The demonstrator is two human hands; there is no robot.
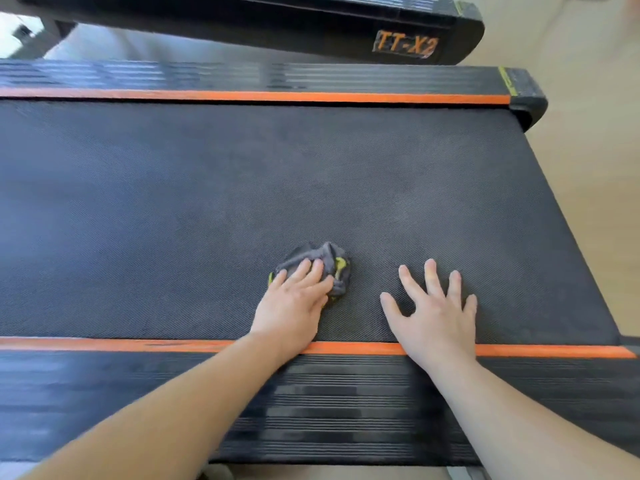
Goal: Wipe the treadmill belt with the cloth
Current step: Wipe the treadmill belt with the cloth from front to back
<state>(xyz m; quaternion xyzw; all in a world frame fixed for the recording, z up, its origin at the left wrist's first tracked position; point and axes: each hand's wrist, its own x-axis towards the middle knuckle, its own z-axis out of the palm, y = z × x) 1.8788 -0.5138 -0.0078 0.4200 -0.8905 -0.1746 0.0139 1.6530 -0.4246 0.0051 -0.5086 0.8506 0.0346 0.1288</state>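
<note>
The dark textured treadmill belt (242, 188) fills the middle of the view, running left to right. A crumpled grey cloth (325, 258) with yellow-green trim lies on the belt near its close edge. My left hand (294, 299) presses down on the cloth with straight fingers laid over it. My right hand (436, 310) rests flat on the bare belt to the right of the cloth, fingers spread, holding nothing.
Orange stripes (242, 96) edge the belt on both sides, with ribbed black side rails (346, 403) beyond them. The belt ends at the right by a black end cap (526, 102). A second treadmill marked TT-X2 (405, 45) stands behind. Pale floor (588, 168) lies to the right.
</note>
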